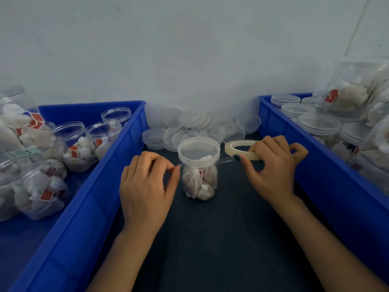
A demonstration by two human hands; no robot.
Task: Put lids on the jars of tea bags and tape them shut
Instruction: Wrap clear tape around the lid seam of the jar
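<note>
Centre frame: left hand (147, 182) grip pinches tape strip (226, 160) at jar (199, 180) lid (199, 151), anchoring it; right hand (273, 165) grip clasps tape roll (240, 149), tensioning for wrap.

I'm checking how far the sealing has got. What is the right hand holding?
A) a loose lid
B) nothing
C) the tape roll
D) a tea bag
C: the right hand grips the tape roll, with a tape strip stretched from it to the lidded jar.

The right hand (273, 167) covers the near side of the tape roll (228, 149). The left bin (88, 186) and right bin (315, 165) run off the frame's edges. Print on the red tags (46, 195) is too small to read.
</note>
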